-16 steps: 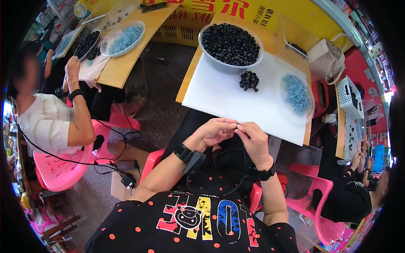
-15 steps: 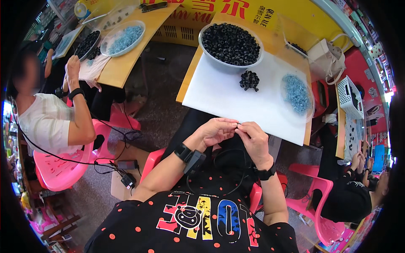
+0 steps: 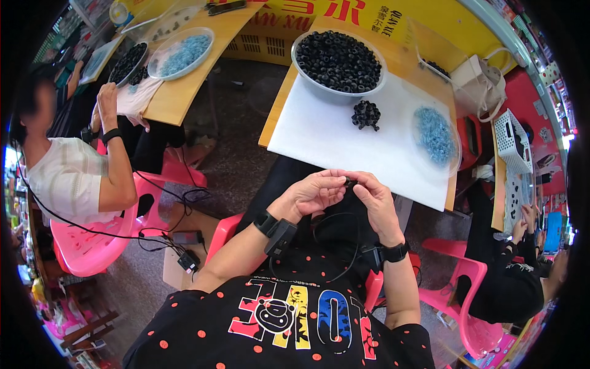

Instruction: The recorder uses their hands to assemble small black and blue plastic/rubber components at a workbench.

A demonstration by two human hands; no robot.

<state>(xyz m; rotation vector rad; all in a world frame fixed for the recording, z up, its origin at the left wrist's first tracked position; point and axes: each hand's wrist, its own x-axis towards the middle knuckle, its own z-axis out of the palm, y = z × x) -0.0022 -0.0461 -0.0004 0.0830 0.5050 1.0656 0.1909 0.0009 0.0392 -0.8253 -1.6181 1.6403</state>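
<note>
Small black piece point(image 3: 350, 182) is pinched mid-frame, just below the white mat point(image 3: 344, 144): left hand point(image 3: 316, 192) has thumb and fingers closed at it, right hand point(image 3: 376, 202) has its fingertips on the other side, same piece. Writing-wise, there's big red lettering point(image 3: 343, 12) plus smaller black characters point(image 3: 388, 27) across the yellow panel point(image 3: 427, 37) up top, and chunky multicolour letters point(image 3: 335, 317) on the shirt, bottom centre. Bowl point(image 3: 337, 97) of black rings point(image 3: 338, 61) sits upper centre, black cluster point(image 3: 366, 115) just below it.
</note>
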